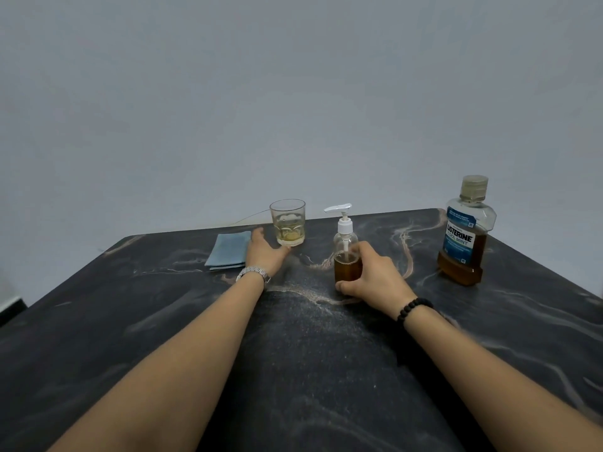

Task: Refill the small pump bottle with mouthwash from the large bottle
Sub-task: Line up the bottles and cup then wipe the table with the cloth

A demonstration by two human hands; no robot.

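1. Dark marbled table is being used as the work surface; a plain grey wall is being seen behind it.
2. Small pump bottle is being held upright on the table near the middle, white pump head fitted, nozzle pointed left. Amber liquid is being shown in roughly its lower half.
3. Right hand is being wrapped around the lower body of the pump bottle, thumb at the near side, fingers closed on it. A dark bead bracelet is being worn on that wrist.
4. Left hand is being laid flat on the table, fingers spread and holding nothing, thumb side just beside the base of a clear glass; actual contact cannot be told. A metal watch is being worn on that wrist.
5. Pale yellowish liquid is being held low in the glass.
6. Folded blue cloth is being left lying just left of the left hand.
7. Large bottle is being left standing capped at far right, well apart from both hands, amber liquid filling about the lower third, "Listerine Cool Mint" label facing the camera.
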